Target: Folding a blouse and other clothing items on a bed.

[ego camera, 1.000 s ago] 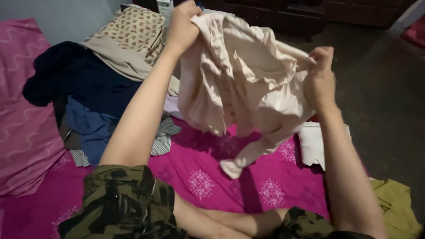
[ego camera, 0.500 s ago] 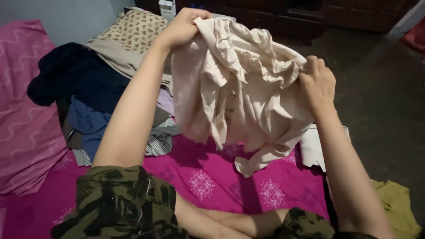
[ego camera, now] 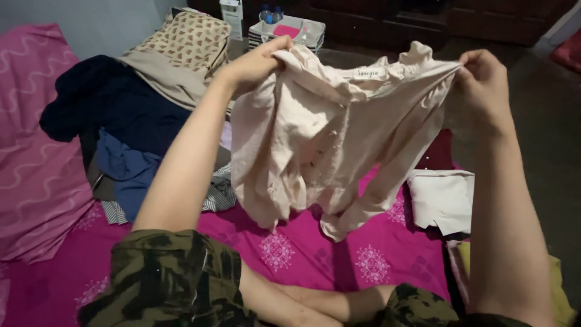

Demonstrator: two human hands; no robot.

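I hold a crumpled cream shirt (ego camera: pixel 315 133) up in the air by its top edge, its collar label facing me. My left hand (ego camera: pixel 254 60) grips the left shoulder part and my right hand (ego camera: pixel 481 82) pinches the right shoulder part. The shirt hangs down over a magenta sheet (ego camera: pixel 290 242) with white flower prints. One sleeve dangles near the sheet. My knees in camouflage shorts (ego camera: pixel 169 278) show at the bottom.
A heap of dark blue, beige and striped clothes (ego camera: pixel 121 121) lies at the left. A folded white garment (ego camera: pixel 442 197) rests at the right, with an olive one (ego camera: pixel 560 297) in the corner. A patterned pillow (ego camera: pixel 184 39) and a small tray with bottles (ego camera: pixel 287 30) lie behind.
My right hand has moved up and to the right, stretching the shirt's top edge wider. The collar label now shows.
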